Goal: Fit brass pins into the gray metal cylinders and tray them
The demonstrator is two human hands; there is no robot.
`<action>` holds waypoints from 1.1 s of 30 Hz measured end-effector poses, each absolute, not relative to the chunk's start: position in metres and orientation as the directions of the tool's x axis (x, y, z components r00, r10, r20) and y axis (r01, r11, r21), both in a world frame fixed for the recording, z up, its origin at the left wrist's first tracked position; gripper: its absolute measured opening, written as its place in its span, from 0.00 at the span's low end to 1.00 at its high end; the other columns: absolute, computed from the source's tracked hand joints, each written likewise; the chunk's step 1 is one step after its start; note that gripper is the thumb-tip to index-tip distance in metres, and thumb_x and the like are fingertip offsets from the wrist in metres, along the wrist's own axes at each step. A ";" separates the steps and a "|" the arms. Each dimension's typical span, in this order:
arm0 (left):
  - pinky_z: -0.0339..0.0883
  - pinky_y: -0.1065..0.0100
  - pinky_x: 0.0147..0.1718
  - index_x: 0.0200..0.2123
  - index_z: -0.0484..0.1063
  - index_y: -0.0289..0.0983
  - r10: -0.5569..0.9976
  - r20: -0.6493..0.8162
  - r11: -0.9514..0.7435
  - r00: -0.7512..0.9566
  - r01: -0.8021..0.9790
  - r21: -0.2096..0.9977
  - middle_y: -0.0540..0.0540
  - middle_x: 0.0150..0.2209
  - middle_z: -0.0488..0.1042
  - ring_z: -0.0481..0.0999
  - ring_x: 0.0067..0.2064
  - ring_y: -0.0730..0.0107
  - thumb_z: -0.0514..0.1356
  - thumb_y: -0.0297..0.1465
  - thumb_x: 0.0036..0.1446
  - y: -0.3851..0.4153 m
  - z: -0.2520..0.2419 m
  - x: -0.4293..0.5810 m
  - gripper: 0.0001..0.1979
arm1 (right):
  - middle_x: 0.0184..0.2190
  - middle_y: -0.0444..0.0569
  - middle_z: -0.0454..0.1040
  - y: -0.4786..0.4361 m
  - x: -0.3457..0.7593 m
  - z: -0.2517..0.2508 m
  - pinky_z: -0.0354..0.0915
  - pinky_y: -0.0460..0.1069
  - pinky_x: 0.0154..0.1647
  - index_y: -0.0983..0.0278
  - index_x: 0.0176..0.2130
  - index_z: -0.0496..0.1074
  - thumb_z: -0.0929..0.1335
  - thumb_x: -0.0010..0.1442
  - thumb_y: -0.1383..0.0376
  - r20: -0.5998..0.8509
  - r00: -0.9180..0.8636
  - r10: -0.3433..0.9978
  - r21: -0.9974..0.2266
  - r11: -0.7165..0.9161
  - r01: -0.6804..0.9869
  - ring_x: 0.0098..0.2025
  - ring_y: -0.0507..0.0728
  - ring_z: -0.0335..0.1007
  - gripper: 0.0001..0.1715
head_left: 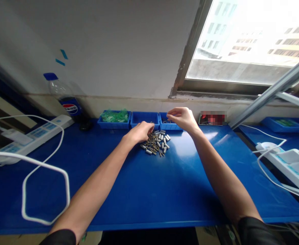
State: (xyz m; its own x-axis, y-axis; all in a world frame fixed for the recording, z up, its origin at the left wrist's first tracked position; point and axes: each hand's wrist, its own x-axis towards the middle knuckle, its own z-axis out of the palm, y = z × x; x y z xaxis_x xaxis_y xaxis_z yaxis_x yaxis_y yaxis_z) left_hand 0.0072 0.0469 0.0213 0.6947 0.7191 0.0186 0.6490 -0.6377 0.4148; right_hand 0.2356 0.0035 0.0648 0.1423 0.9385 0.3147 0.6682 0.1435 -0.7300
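Note:
A loose pile of brass-coloured pins or screws [153, 145] and short silver cylinders [162, 136] lies mid-table. At its far left edge is my left hand [139, 132], fingers curled down and closed; whatever they grip is hidden. My right hand [183, 118] hovers over the right blue bin [173, 126], thumb and fingertips pinched together. Anything in that pinch is too small to make out. A few small dark pieces show inside this bin. Next to it stands the middle blue bin [144, 115], behind my left hand.
The left blue bin [114, 126] holds green plastic packaging [114, 116]. A Pepsi bottle [70, 103] and a white power strip [37, 136] stand left, with a white cable [68, 185] looping over the table. Right are a phone-like object [204, 119], a metal post [269, 92] and another power strip [289, 166].

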 end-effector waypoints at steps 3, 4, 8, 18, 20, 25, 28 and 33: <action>0.57 0.70 0.26 0.32 0.71 0.39 0.709 0.021 -0.652 0.705 0.643 0.402 0.48 0.29 0.75 0.74 0.30 0.68 0.59 0.16 0.40 0.047 0.021 0.007 0.16 | 0.29 0.50 0.83 0.005 0.235 0.062 0.75 0.48 0.35 0.65 0.36 0.84 0.74 0.54 0.64 0.288 0.096 0.953 -0.730 0.153 0.666 0.34 0.59 0.83 0.09; 0.56 0.70 0.26 0.32 0.71 0.39 0.707 0.019 -0.655 0.707 0.643 0.397 0.49 0.29 0.75 0.73 0.29 0.68 0.59 0.16 0.39 0.047 0.022 0.006 0.16 | 0.30 0.50 0.83 0.005 0.235 0.062 0.74 0.48 0.35 0.65 0.36 0.83 0.74 0.54 0.64 0.283 0.086 0.955 -0.729 0.156 0.667 0.35 0.59 0.83 0.09; 0.55 0.70 0.25 0.31 0.69 0.39 0.712 0.012 -0.643 0.702 0.645 0.412 0.49 0.28 0.73 0.71 0.28 0.69 0.59 0.16 0.38 0.047 0.030 0.002 0.15 | 0.31 0.50 0.83 0.005 0.234 0.060 0.74 0.48 0.37 0.65 0.35 0.83 0.74 0.54 0.64 0.255 0.046 0.966 -0.742 0.165 0.650 0.35 0.59 0.83 0.08; 0.65 0.74 0.27 0.35 0.63 0.40 0.702 0.203 -0.583 0.683 0.387 0.715 0.54 0.28 0.71 0.74 0.28 0.73 0.63 0.22 0.43 0.038 0.057 0.005 0.16 | 0.31 0.49 0.84 0.000 0.230 0.062 0.73 0.47 0.35 0.64 0.47 0.82 0.75 0.56 0.57 -0.010 -0.360 0.933 -0.818 0.200 0.540 0.36 0.58 0.81 0.20; 0.66 0.74 0.27 0.36 0.63 0.40 0.696 0.205 -0.583 0.688 0.375 0.721 0.53 0.28 0.72 0.75 0.28 0.73 0.64 0.23 0.43 0.037 0.058 0.007 0.16 | 0.32 0.50 0.84 0.001 0.229 0.060 0.73 0.47 0.36 0.65 0.45 0.83 0.76 0.55 0.58 -0.020 -0.383 0.923 -0.844 0.190 0.501 0.36 0.58 0.82 0.19; 0.68 0.74 0.29 0.37 0.64 0.40 0.693 0.201 -0.574 0.693 0.360 0.736 0.52 0.29 0.75 0.76 0.29 0.72 0.65 0.25 0.45 0.038 0.055 0.006 0.16 | 0.31 0.50 0.84 0.004 0.227 0.053 0.74 0.48 0.37 0.66 0.40 0.84 0.76 0.54 0.61 0.001 -0.392 0.920 -0.868 0.195 0.457 0.35 0.58 0.82 0.15; 0.69 0.73 0.30 0.37 0.66 0.39 0.705 0.211 -0.588 0.677 0.391 0.708 0.51 0.30 0.77 0.78 0.31 0.70 0.65 0.26 0.48 0.041 0.051 0.006 0.13 | 0.30 0.50 0.84 0.004 0.228 0.054 0.74 0.48 0.36 0.66 0.39 0.84 0.75 0.53 0.62 0.012 -0.355 0.935 -0.860 0.191 0.474 0.34 0.58 0.81 0.13; 0.69 0.72 0.32 0.39 0.74 0.39 0.716 0.168 -0.634 0.678 0.531 0.562 0.47 0.34 0.81 0.80 0.33 0.67 0.62 0.26 0.53 0.044 0.038 0.009 0.08 | 0.26 0.49 0.82 0.001 0.238 0.066 0.73 0.48 0.35 0.66 0.34 0.83 0.73 0.51 0.66 0.102 -0.156 0.982 -0.788 0.176 0.590 0.31 0.57 0.80 0.08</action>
State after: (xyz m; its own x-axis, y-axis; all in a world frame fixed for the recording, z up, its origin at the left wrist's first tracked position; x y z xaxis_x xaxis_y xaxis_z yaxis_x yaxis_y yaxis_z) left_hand 0.0087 0.0442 0.0376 0.6778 0.7158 0.1678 0.5311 -0.6345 0.5616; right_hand 0.2378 0.0015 0.0661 -0.1560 0.9825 0.1021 0.5903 0.1756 -0.7879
